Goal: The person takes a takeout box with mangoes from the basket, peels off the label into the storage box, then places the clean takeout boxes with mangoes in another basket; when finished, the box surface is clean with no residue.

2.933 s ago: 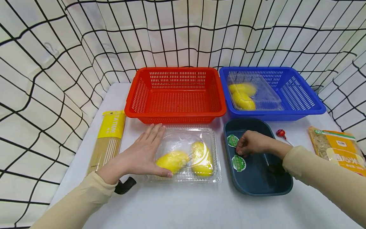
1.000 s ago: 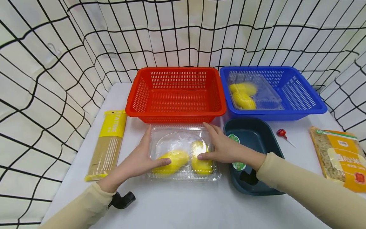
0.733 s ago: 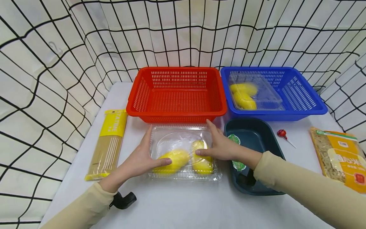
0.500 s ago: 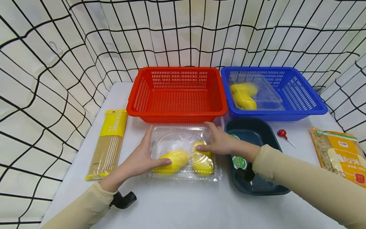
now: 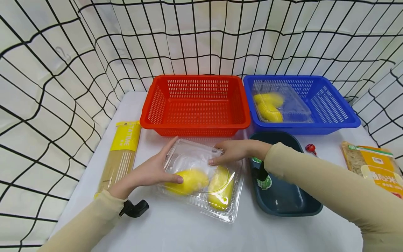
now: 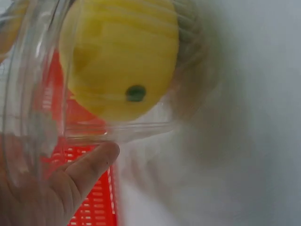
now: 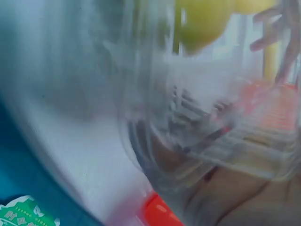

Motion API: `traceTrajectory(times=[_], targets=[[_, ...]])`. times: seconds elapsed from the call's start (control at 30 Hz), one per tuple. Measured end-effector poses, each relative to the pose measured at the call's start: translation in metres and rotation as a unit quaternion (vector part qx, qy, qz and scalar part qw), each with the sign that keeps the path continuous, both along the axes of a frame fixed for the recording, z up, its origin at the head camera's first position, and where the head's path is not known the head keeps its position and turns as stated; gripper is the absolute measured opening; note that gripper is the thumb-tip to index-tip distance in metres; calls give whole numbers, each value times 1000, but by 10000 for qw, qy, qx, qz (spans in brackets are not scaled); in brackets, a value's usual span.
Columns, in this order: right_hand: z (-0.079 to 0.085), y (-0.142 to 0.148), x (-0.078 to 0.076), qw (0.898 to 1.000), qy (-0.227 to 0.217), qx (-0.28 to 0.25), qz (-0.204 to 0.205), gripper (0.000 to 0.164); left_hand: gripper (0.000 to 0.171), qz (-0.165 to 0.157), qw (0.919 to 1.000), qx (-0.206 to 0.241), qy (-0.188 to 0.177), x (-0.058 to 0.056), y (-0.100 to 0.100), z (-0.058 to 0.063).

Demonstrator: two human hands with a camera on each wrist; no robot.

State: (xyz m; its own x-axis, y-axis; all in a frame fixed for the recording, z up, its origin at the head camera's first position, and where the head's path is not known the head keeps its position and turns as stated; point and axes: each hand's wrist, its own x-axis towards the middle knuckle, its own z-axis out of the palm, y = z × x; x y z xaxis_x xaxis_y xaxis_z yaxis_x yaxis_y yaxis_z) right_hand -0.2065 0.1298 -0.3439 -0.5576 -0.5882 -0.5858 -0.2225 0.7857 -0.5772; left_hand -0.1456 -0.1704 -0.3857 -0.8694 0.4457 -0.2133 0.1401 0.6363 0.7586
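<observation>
A clear plastic clamshell box (image 5: pixel 190 159) with two yellow, mango-like fruits (image 5: pixel 190 181) inside is held between both hands, turned at an angle in front of the red basket. My left hand (image 5: pixel 154 171) grips its left side, thumb over the lid. At the far right corner, my right hand (image 5: pixel 234 150) pinches the rim with its thumb on top. The left wrist view shows one fruit (image 6: pixel 122 56) through the plastic and a fingertip (image 6: pixel 106 153) against the box's lower edge. Blurred plastic (image 7: pixel 225 113) fills much of the right wrist view, with fingers (image 7: pixel 244 197) behind it.
Behind stand a red basket (image 5: pixel 195 131) and a blue basket (image 5: pixel 333 124) containing another clear box (image 5: pixel 296 106) of yellow fruit. A dark teal tub (image 5: pixel 283 196) with green stickers sits right, near a lollipop (image 5: pixel 310 148) and grain bag (image 5: pixel 374 168). Noodles (image 5: pixel 122 157) lie left.
My right hand has left the teal tub and taken hold of the box's right side. The box has since turned clockwise, its right end swinging nearer to me.
</observation>
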Motion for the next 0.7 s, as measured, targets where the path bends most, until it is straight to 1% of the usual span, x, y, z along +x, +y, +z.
traceTrajectory(times=[0.07, 0.13, 0.23, 0.3, 0.37, 0.43, 0.5, 0.63, 0.7], targets=[[-1, -3, 1, 9995, -277, -25, -112, 77, 128, -57, 10000, -13, 6, -2, -2, 1], [-2, -4, 2, 9982, -530, -117, -260, 71, 125, -8, 10000, -43, -20, -2, -4, 4], [-3, -5, 8, 9950, -768, -298, -571, 64, 115, 300, 9993, -226, -87, 1, -7, 10], [-4, -5, 13, 9928, -846, -382, -760, 61, 105, 529, 9980, -334, -120, 4, -8, 13], [-5, -6, 19, 9896, -979, -427, -968, 63, 91, 680, 9970, -341, -144, 7, -10, 14], [-5, -7, 22, 9870, -1115, -442, -1069, 65, 79, 734, 9969, -236, -178, 9, -10, 13], [-6, -9, 24, 9850, -1215, -424, -1150, 67, 70, 759, 9968, -103, -221, 9, -12, 11], [-7, -11, 23, 9781, -1537, -454, -1327, 75, 61, 750, 9964, 219, -321, 5, -16, 6], [-7, -13, 24, 9732, -1744, -528, -1405, 81, 56, 684, 9959, 450, -388, 3, -19, 2]])
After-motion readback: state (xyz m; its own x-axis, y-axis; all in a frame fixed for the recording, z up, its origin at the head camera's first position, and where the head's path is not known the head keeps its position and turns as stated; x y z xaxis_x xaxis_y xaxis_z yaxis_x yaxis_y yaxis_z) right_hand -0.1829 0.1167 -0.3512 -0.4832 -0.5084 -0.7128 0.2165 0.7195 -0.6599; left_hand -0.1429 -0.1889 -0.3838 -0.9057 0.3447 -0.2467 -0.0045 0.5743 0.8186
